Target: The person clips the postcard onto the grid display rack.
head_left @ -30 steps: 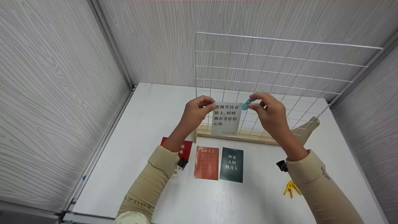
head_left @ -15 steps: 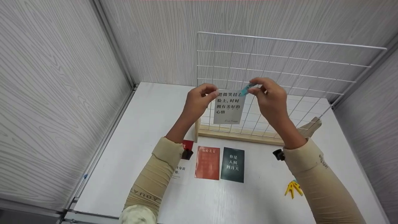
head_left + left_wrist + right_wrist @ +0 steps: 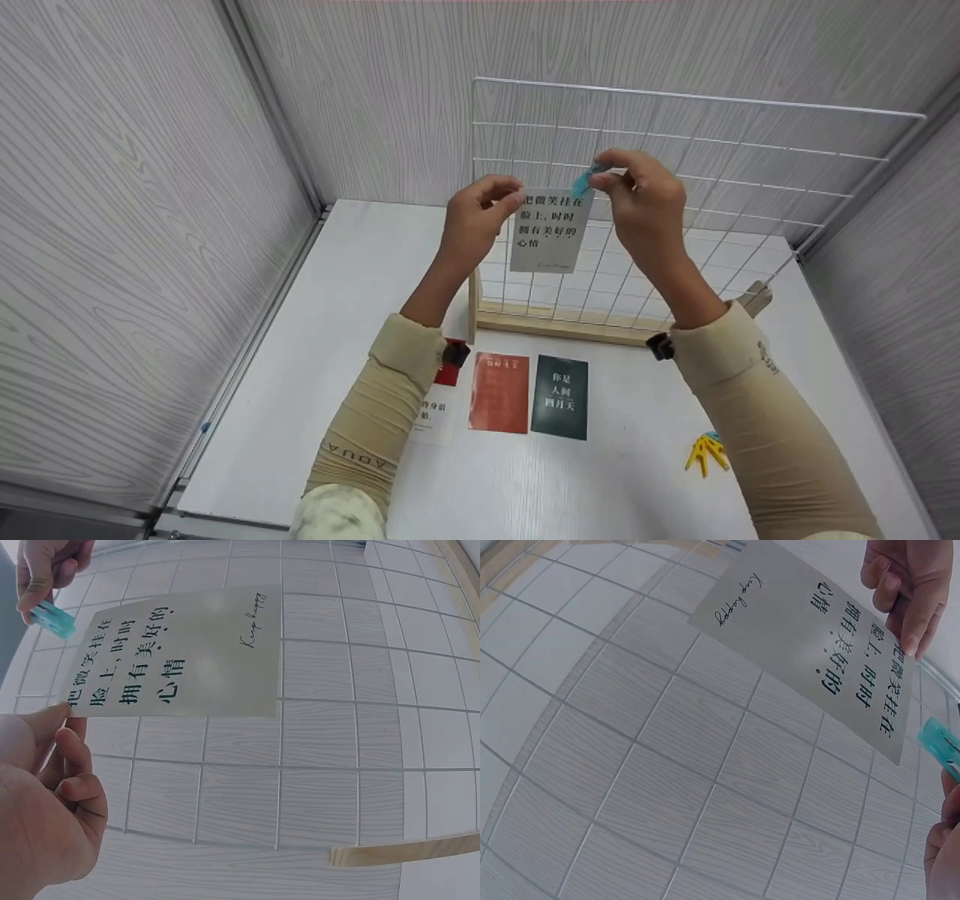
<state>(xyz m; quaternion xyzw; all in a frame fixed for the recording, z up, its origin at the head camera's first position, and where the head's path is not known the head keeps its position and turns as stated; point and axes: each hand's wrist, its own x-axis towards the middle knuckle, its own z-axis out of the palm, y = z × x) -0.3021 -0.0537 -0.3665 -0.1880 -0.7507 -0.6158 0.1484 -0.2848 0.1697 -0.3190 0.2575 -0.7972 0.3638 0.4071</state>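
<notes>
My left hand (image 3: 480, 214) pinches the upper left corner of a pale printed card (image 3: 551, 232) between thumb and fingers. In front of the white wire grid (image 3: 697, 178), the card hangs upright. My right hand (image 3: 646, 199) pinches a light blue clothespin (image 3: 583, 182) close to the card's upper right corner. A small gap shows between the clothespin (image 3: 939, 741) and the card (image 3: 817, 637) in the right wrist view. From the left wrist, the clothespin (image 3: 54, 619) also appears just off the card's edge.
An orange-red card (image 3: 499, 394) and a dark green card (image 3: 560, 397) lie on the white table (image 3: 600, 487). Left of them, a red card (image 3: 448, 373) and a white card (image 3: 433, 420) are partly behind my left sleeve. Yellow clothespins (image 3: 706, 452) lie near my right forearm. The grid has a wooden base (image 3: 570, 328).
Both hands have risen together, lifting the card and the clothespin higher in front of the grid. The cards on the table stay where they were.
</notes>
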